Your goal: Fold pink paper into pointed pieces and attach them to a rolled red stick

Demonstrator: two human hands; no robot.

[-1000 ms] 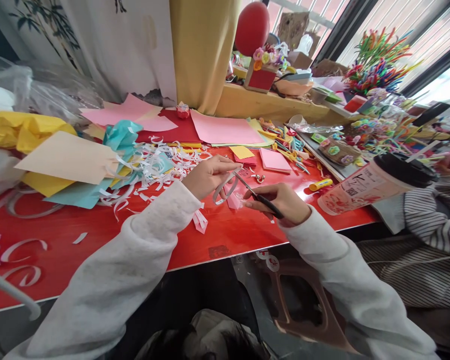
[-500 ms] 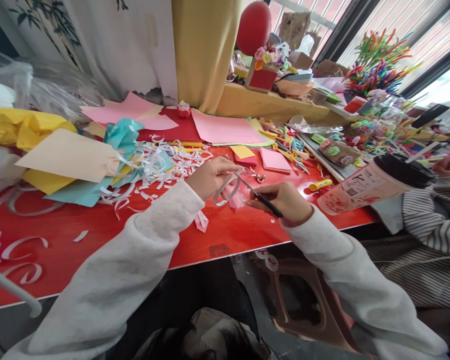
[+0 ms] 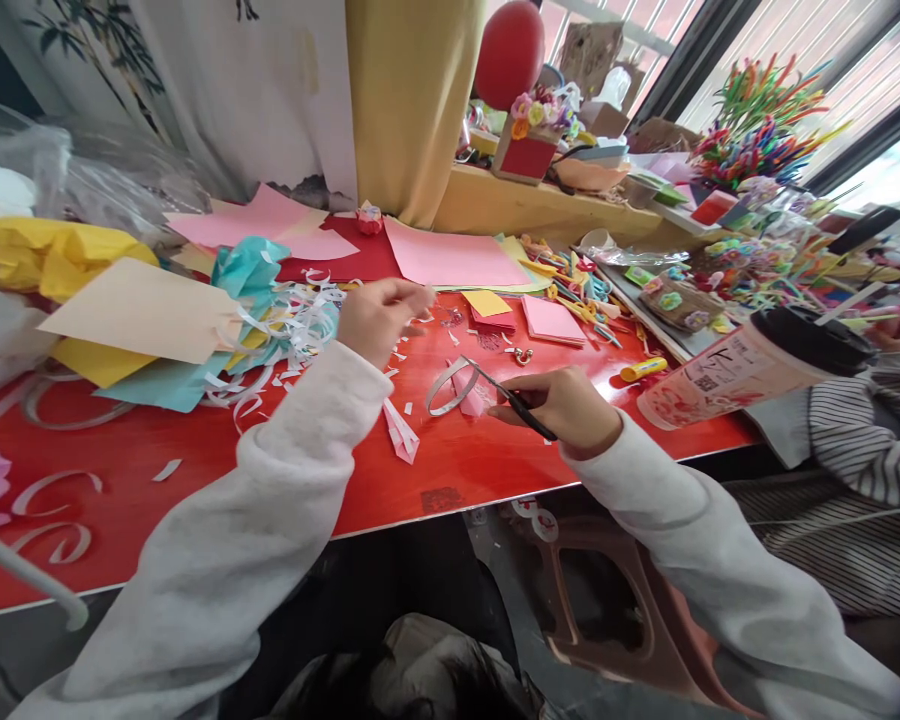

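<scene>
My right hand (image 3: pixel 570 405) is closed on a pair of scissors (image 3: pixel 514 395), dark-handled, with the blades pointing up and left. At the blade tips a curled white paper strip (image 3: pixel 433 402) forms a loop; whether the blades grip it I cannot tell. My left hand (image 3: pixel 381 318) is raised beside the shredded strips, away from the loop, its slightly blurred fingers loosely stretched to the right. I see nothing held in them. Below lies a folded pink paper piece (image 3: pixel 401 435), and another pink piece (image 3: pixel 474 395) sits behind the scissors.
White paper shreds (image 3: pixel 300 335) heap at the left by coloured sheets (image 3: pixel 150 310). Pink sticky notes (image 3: pixel 553 320), a yellow glue stick (image 3: pixel 643 369) and a drink cup (image 3: pixel 727 370) stand or lie rightward. A person's striped sleeve (image 3: pixel 862 430) is at far right.
My left hand has let go of the strip and moved left and up. The white loop stays near the scissors, now lying lower, while my right hand has barely shifted.
</scene>
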